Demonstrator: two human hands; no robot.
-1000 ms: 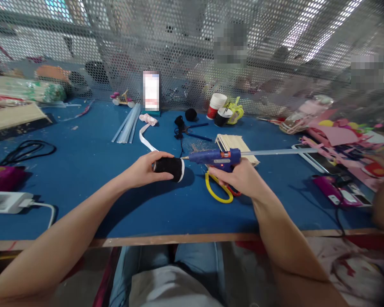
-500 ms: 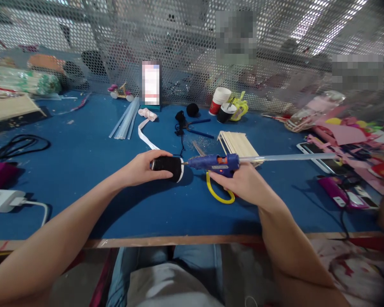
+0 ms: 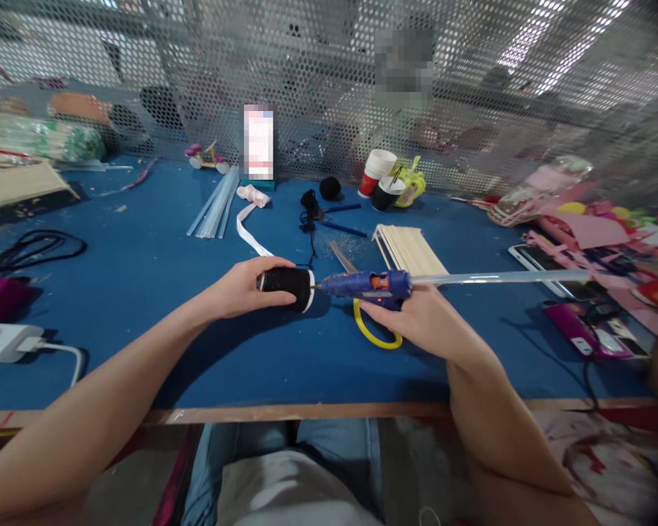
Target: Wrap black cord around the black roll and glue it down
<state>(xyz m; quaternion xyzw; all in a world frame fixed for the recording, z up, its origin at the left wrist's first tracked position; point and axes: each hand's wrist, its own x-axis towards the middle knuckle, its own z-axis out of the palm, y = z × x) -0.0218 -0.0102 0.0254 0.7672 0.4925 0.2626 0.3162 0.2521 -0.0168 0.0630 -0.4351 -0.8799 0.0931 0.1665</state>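
My left hand [image 3: 252,288] is closed round a black-wrapped cup [image 3: 286,288] that lies on its side, its white rim facing right. My right hand [image 3: 422,321] grips a blue glue gun [image 3: 365,285], whose nozzle points left at the rim. A long clear glue stick [image 3: 498,277] sticks out of the gun's back. Under the gun lie scissors with a yellow handle [image 3: 377,340], partly hidden. A white ribbon [image 3: 248,230] runs down behind my left hand. Just beyond the gun rests a small wooden-stick piece [image 3: 414,250].
Glue sticks [image 3: 216,204], a phone [image 3: 259,142], pliers [image 3: 343,219], a black ball [image 3: 330,188] and cups [image 3: 377,172] stand or lie at the back. Pink craft pieces [image 3: 592,226] and a purple box [image 3: 581,332] are at the right, a white charger [image 3: 8,343] at the left.
The glue gun's body and its glue stick have shifted slightly downward with my right hand, and the nozzle is a little lower on the rim. My left hand and the cup look unmoved.
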